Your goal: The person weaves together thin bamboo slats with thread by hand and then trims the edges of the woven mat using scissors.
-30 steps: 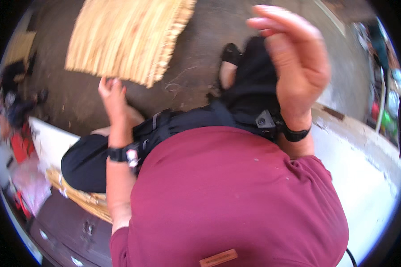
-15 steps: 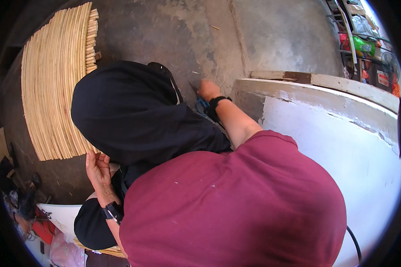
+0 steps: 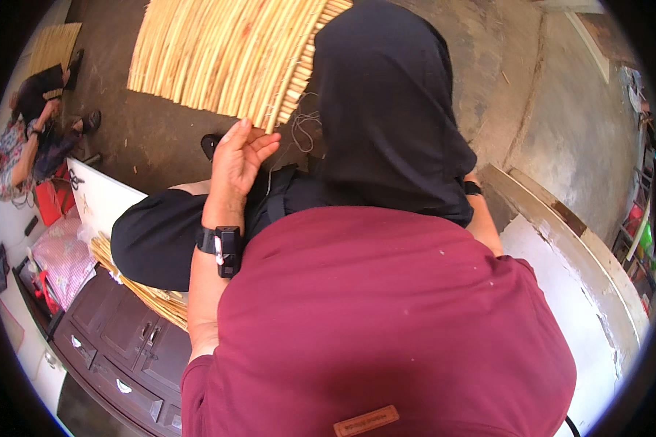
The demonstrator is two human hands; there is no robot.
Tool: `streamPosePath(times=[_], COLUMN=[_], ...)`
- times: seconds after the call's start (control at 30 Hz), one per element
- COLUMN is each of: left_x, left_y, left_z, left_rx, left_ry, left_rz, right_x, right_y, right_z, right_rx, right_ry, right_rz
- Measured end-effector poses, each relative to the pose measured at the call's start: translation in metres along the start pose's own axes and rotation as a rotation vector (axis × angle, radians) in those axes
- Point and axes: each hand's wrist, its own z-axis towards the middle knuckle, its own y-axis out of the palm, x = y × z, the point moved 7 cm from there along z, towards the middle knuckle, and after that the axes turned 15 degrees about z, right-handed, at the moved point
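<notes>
1. While a seated person in a maroon shirt (image 3: pixel 386 306) bends forward, a mat of pale yellow rods (image 3: pixel 219 51) stretches above the floor at the upper left of the view, its rods lined side by side.
2. The left hand (image 3: pixel 242 159) pinches the mat's near corner, palm turned up and fingers curled at the rod ends.
3. Thin loose string (image 3: pixel 305 131) dangles beside the mat's right edge, next to a raised knee in black trousers (image 3: pixel 386 95).
4. The right hand (image 3: pixel 471 177) is almost wholly hidden beyond that leg; whether its fingers are spread or gripping, one cannot tell.
5. At the person's left, a bundle of thin sticks (image 3: pixel 149 300) lies by a dark brown cabinet (image 3: pixel 106 331), near a pink checked bag (image 3: pixel 64 251).
6. Farther off, a second person (image 3: pixel 22 149) sits near another pale mat (image 3: pixel 55 47).
</notes>
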Motion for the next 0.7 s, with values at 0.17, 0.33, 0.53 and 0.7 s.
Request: streamPosePath(times=[0.17, 0.33, 0.53, 0.7], left_x=[0.005, 0.0, -0.002, 0.001], left_y=[0.007, 0.013, 0.018, 0.024], left_z=[-0.003, 0.007, 0.013, 0.019], left_rx=[-0.085, -0.171, -0.12, -0.108], left_ry=[0.041, 0.043, 0.079, 0.094], left_rz=[-0.024, 0.092, 0.103, 0.079], right_x=[-0.162, -0.418, -0.495, -0.419], right_y=[-0.043, -0.124, -0.02, 0.096], right_z=[-0.023, -0.158, -0.311, -0.301], right_rx=[-0.317, -0.597, -1.121, -1.168], right_ry=[0.076, -0.519, -0.657, -0.226], right_rz=[1.074, 1.26, 0.917, 0.425])
